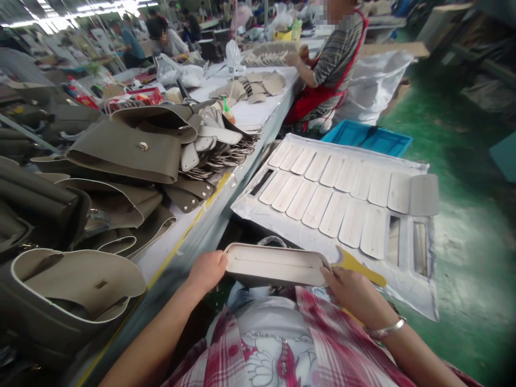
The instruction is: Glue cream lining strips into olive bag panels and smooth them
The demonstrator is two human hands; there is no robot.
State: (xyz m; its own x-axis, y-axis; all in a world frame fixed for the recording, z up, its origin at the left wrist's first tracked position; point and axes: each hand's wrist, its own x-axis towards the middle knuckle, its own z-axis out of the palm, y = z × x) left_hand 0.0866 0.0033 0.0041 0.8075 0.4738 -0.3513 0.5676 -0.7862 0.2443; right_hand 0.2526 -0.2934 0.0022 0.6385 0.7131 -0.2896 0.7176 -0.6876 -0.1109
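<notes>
A long cream panel with rounded ends and a raised rim (278, 263) is held level in front of my body. My left hand (208, 270) pinches its left end, and my right hand (342, 285) grips its right end. Dark material shows under the panel's front edge. Just beyond my right hand lies a yellow flat tool (360, 266), its end beside the panel. Behind it a white cloth-covered board (282, 221) carries two rows of pale rounded strips (332, 215).
Grey-brown leather bag parts (129, 148) are piled on the long table (193, 236) at left, with stacked straps (217, 150) near its edge. A blue crate (366, 137) sits behind the board. A person in a red apron (330, 75) works at the table's far side.
</notes>
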